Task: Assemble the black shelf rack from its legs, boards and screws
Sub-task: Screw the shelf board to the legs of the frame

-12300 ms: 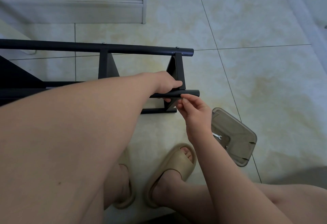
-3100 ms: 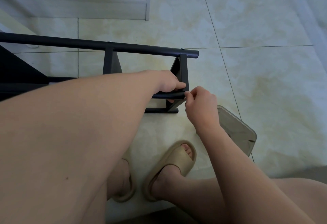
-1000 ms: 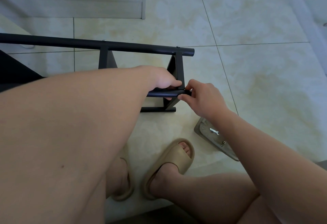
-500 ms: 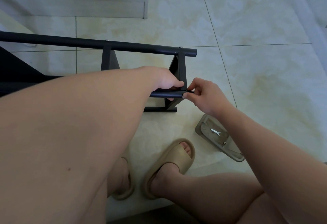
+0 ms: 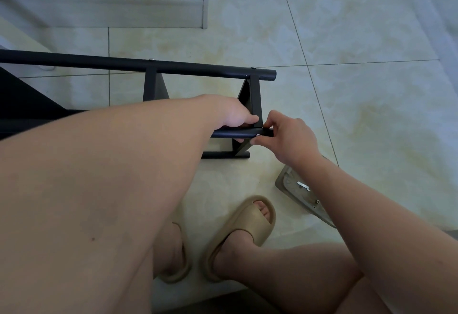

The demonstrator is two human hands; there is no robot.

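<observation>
Three black tubes point(image 5: 198, 67), two upright boards point(image 5: 255, 98) and three silver screw heads point(image 5: 253, 67) show. There are two hands, left hand point(image 5: 235, 115) and right hand point(image 5: 290, 137), plus two tan slippers point(image 5: 250, 224). One grey tray point(image 5: 281, 181) holds one wrench point(image 5: 302, 186).

Only me to describe here. My left forearm point(image 5: 99, 189), bare to the frame edge, fills most of the left half, and my right forearm point(image 5: 371, 214) is just as bare at lower right. My left hand point(image 5: 233, 115) and right hand point(image 5: 290, 137) are bare too, mid-frame. There's a small dark mole point(image 5: 93, 239) on the left forearm, lower left. My legs are bare along the bottom. I'm wearing chunky beige foam slides. One slide point(image 5: 247, 224) at bottom centre has a wide one-piece strap, a thick sole and toes peeking out the open front. The other slide point(image 5: 178, 266), just left of it, is half hidden behind my arm.
</observation>
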